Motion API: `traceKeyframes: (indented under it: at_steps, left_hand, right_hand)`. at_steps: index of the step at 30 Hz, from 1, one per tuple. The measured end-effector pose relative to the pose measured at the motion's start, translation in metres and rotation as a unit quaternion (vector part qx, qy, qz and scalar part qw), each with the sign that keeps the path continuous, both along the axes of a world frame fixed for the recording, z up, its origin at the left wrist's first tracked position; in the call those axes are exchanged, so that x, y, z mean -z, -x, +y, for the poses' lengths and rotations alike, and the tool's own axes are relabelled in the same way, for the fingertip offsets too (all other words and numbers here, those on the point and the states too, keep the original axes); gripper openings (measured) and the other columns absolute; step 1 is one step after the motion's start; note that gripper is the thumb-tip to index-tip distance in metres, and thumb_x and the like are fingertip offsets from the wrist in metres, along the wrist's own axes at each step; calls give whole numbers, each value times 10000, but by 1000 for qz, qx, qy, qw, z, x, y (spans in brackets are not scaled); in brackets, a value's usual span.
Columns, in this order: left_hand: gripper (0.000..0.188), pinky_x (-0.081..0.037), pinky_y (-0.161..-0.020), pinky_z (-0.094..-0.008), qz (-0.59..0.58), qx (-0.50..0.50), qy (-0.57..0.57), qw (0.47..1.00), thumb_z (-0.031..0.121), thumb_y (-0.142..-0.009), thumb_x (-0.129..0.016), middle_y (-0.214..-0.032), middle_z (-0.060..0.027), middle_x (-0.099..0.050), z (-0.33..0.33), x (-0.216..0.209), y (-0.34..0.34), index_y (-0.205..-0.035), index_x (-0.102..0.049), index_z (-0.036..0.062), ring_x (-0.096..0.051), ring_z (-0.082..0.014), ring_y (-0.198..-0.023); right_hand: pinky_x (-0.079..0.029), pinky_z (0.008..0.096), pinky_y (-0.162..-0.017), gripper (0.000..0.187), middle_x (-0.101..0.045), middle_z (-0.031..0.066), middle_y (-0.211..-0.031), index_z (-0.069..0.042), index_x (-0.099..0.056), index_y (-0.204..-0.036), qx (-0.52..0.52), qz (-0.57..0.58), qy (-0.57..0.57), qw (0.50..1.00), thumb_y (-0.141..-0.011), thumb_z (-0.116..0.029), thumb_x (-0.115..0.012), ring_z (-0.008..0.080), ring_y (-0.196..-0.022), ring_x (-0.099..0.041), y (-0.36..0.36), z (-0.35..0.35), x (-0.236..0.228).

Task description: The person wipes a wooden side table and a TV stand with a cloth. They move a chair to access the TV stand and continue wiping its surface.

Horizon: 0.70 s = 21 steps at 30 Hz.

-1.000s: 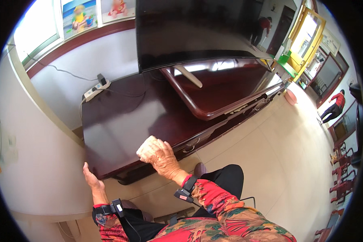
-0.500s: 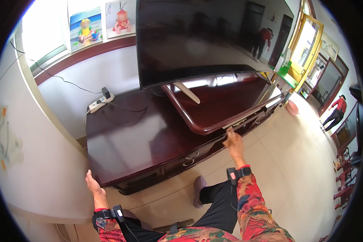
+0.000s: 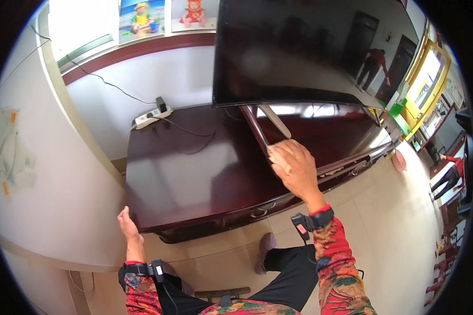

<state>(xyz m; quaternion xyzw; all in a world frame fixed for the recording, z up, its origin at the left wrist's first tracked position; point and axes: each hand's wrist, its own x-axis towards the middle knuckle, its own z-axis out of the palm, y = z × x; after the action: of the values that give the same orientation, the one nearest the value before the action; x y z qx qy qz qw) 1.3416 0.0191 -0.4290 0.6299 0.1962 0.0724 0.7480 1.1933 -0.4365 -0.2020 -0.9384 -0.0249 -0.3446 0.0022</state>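
A dark red, glossy TV cabinet stands in front of me, with a raised wooden top piece on its right part. A large black television stands on that piece, one light stand foot showing. My right hand is at the raised piece's near left corner, its back toward me and fingers curled in. Whatever they may hold is hidden. My left hand is at the cabinet's near left corner, fingers stretched upward and apart from any object in the palm that I can see.
A white power strip with a black plug and cables lies at the cabinet's back left. A pale curved cabinet side rises close on the left. A pink basin is on the floor at right. Another person stands far right.
My right hand has moved from the raised piece's front edge up onto its near left corner. My left hand stays at the cabinet corner. The view has shifted slightly.
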Motion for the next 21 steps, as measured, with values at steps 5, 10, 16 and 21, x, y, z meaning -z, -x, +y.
traceKeyframes:
  at_steps: [5, 10, 16, 21]
  left_hand:
    - [521, -397, -1097, -406, 12, 9, 74, 997, 369, -967, -600, -1350, -109, -533, 0, 1, -7, -1333, -534, 4, -491, -237, -1263]
    - [547, -405, -1086, -399, 2, 20, 38, 999, 365, -971, -590, -1356, -134, -520, 0, -2, -6, -1344, -503, -24, -489, -247, -1268]
    - [542, -383, -1100, -389, -2, 27, 0, 1000, 371, -968, -593, -1349, -146, -519, 1, 1, -3, -1330, -510, -23, -477, -249, -1276]
    - [516, -381, -1089, -385, 3, 24, -30, 999, 364, -965, -603, -1305, -130, -531, 4, 4, -5, -1301, -518, -18, -469, -230, -1257]
  right_hand:
    - [-473, 444, -960, 287, -644, 32, -1177, -160, -684, -1130, -35, 8, -58, 998, -851, -225, -703, 306, -1120, -588, -4, -5, -5]
    - [-472, 411, -919, 180, -667, 8, -1094, -174, -685, -1063, 50, 39, -22, 998, -928, -272, -619, 249, -1091, -604, 31, -71, -2]
    - [-458, 439, -985, 247, -672, 18, -1163, -176, -675, -1182, 173, -3, 18, 985, -981, -278, -575, 278, -1121, -596, 69, -204, 2]
    - [-399, 466, -1022, 269, -669, 1, -1179, -194, -683, -1200, 242, -98, -36, 964, -958, -248, -581, 298, -1143, -573, 62, -147, 24]
